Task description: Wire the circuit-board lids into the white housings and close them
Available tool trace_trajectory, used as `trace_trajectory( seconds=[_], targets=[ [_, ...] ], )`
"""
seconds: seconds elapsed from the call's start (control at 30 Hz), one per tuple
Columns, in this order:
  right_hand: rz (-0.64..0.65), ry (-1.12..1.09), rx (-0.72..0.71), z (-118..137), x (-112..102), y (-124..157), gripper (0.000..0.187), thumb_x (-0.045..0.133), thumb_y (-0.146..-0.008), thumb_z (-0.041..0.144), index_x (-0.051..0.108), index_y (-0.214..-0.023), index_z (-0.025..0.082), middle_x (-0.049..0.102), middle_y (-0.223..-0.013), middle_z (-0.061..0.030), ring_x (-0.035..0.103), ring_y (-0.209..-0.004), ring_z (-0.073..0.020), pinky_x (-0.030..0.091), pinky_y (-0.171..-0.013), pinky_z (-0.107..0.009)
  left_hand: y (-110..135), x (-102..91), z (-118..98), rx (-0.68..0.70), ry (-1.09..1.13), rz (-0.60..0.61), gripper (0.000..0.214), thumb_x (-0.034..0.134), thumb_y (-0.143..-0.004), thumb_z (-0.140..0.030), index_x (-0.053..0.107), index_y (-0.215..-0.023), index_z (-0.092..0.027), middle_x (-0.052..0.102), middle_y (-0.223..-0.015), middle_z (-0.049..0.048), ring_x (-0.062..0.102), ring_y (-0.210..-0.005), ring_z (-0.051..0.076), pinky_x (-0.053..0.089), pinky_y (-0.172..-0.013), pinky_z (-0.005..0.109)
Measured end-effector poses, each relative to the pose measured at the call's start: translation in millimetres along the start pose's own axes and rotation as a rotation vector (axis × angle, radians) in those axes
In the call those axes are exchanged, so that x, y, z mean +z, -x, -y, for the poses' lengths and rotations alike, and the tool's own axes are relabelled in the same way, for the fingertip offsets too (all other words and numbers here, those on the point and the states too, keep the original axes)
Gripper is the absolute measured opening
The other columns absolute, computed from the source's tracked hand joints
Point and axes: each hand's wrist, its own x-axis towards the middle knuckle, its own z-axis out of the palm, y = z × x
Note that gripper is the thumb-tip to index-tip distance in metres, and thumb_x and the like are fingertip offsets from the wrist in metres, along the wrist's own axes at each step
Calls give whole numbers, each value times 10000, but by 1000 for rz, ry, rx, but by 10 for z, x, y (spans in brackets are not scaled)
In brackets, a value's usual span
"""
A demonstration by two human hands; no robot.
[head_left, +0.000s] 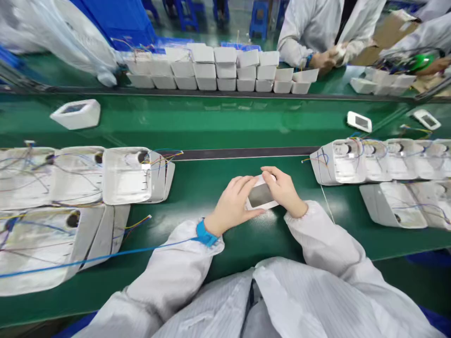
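Note:
A small white device with a grey screen [260, 195] lies between my hands, low over the green worktop. My left hand [234, 202] grips its left end, with the thumb along the near edge and the fingers over the far edge. My right hand [282, 191] closes on its right end, fingers curled at the far right corner. A blue wrist strap [206, 234] circles my left wrist, and its cord runs off to the left. The hands cover both ends of the device.
White housings with loose wires stand in rows on the left [127, 176] and right [348, 162]. Beyond a dark rail [243, 153] runs a green belt [211, 119] carrying a white housing [79, 114] and white screen units [359, 122]. Stacked white housings [225, 70] and co-workers are across.

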Motion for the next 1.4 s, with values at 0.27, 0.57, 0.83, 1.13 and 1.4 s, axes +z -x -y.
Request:
trace_trajectory(
  seconds=[0.27,0.57,0.83,1.13,1.4],
  targets=[
    [4,-30,-187,-39,-37,36,392,521,-921,487,664,-1162,213,722,-1080,-70,673,-983,-236,528,-889,-398,13,-85,100,-286,232,-15,341,522,-926,-423,654,-1157,-207,734,-1046,34,690,-878,184,521,-790,276],
    [-46,94,-174,15,11,58,350,548,-908,449,685,-1111,199,723,-1085,-75,671,-1009,-242,514,-918,-393,25,-112,37,-206,57,-14,294,459,-965,-391,647,-1090,-202,722,-887,14,654,-741,160,449,-676,262],
    [-36,173,-232,-5,-56,18,310,542,-901,471,702,-922,206,737,-862,-44,688,-772,-211,535,-739,-334,62,-40,-11,-191,119,-8,291,450,-970,-383,634,-1109,-205,713,-888,10,646,-741,155,453,-686,262],
    [17,164,-186,-68,1,0,515,418,-944,566,607,-1234,185,702,-1135,-113,671,-1028,-268,530,-883,-389,35,-28,68,-370,253,-189,304,504,-941,-399,682,-1081,-196,737,-971,28,673,-824,175,486,-716,261],
    [46,93,-160,-164,-13,-49,594,418,-914,655,625,-1224,192,700,-1153,-110,669,-1034,-274,533,-889,-392,29,14,132,-399,329,-205,346,522,-926,-429,681,-1121,-192,732,-1036,46,672,-890,192,500,-786,281]
  ],
)
